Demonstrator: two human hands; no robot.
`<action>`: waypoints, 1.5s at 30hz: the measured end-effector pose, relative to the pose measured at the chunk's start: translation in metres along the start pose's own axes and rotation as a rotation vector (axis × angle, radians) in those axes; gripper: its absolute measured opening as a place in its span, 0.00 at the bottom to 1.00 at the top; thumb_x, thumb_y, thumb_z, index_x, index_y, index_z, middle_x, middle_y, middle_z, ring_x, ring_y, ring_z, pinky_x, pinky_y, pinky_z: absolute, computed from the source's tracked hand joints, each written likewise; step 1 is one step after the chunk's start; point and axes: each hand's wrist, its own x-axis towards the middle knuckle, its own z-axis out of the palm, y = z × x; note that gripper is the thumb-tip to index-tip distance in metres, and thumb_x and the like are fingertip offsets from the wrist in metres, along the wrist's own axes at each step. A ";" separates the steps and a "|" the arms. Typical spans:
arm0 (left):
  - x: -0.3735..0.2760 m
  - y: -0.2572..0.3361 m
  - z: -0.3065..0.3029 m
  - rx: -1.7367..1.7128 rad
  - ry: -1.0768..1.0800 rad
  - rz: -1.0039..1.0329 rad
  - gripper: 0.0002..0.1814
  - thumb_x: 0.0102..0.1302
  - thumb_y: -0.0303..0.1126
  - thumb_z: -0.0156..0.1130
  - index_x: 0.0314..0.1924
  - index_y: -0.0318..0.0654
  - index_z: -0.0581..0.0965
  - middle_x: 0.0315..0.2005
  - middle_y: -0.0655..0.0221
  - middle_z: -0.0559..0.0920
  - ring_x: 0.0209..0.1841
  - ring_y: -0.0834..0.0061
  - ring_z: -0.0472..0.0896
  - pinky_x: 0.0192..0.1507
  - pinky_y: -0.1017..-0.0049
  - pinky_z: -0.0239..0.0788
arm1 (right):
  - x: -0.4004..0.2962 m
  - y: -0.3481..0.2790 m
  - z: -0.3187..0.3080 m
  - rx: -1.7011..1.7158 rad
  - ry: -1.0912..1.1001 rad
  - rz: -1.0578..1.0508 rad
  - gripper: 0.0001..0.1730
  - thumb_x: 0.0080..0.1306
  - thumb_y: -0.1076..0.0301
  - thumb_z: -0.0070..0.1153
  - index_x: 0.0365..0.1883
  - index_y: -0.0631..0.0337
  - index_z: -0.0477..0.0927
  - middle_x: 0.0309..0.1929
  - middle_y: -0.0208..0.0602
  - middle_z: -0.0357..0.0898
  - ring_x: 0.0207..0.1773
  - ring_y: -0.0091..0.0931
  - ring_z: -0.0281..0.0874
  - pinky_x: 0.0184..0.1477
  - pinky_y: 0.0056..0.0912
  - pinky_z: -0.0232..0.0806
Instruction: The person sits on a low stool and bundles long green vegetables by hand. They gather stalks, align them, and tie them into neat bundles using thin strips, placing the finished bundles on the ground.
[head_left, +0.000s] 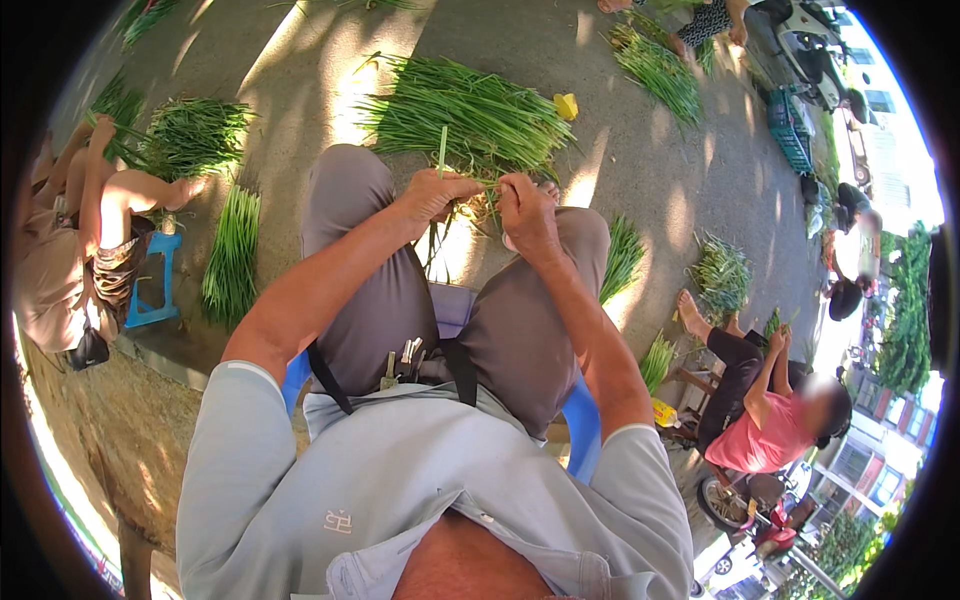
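Observation:
My left hand (439, 196) and my right hand (529, 214) meet above and between my knees. A thin green stalk (491, 182) runs between their fingertips, pinched at both ends. Another pale green stalk (443, 150) sticks up from my left hand. Just beyond the hands, a large heap of long green leafy stalks (465, 112), possibly garlic chives, lies on the pavement. Brownish roots or trimmings (472, 214) show under my fingers, partly hidden. Darker limp strands (433, 251) hang below my left hand. A lilac object (450, 307) sits between my legs.
I sit on a blue stool (585, 435). Neat stalk bundles lie left (232, 255) and right (621, 259) of my knees. One person (56, 277) sits at left, another in a pink shirt (765, 427) at right. A green crate (790, 131) stands far right, near a scooter (814, 56).

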 end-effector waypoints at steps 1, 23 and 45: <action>0.000 0.000 0.000 0.003 0.000 -0.004 0.12 0.61 0.40 0.74 0.29 0.43 0.80 0.21 0.82 0.74 0.14 0.91 0.57 0.18 0.81 0.42 | -0.001 0.002 0.001 -0.002 0.014 -0.007 0.08 0.69 0.70 0.55 0.44 0.63 0.78 0.33 0.52 0.80 0.34 0.48 0.79 0.37 0.44 0.71; 0.009 -0.020 0.004 0.189 0.059 0.315 0.11 0.63 0.36 0.73 0.35 0.35 0.85 0.27 0.78 0.81 0.29 0.89 0.73 0.31 0.83 0.63 | 0.007 0.002 -0.004 0.900 -0.182 0.688 0.14 0.76 0.64 0.54 0.38 0.68 0.78 0.32 0.38 0.83 0.29 0.23 0.82 0.30 0.27 0.78; 0.008 -0.009 -0.002 -0.001 0.011 0.005 0.11 0.62 0.40 0.73 0.32 0.43 0.82 0.22 0.82 0.75 0.16 0.91 0.62 0.18 0.84 0.47 | 0.001 0.000 0.009 0.532 0.031 0.313 0.16 0.70 0.74 0.59 0.55 0.69 0.77 0.39 0.37 0.84 0.34 0.24 0.81 0.35 0.25 0.75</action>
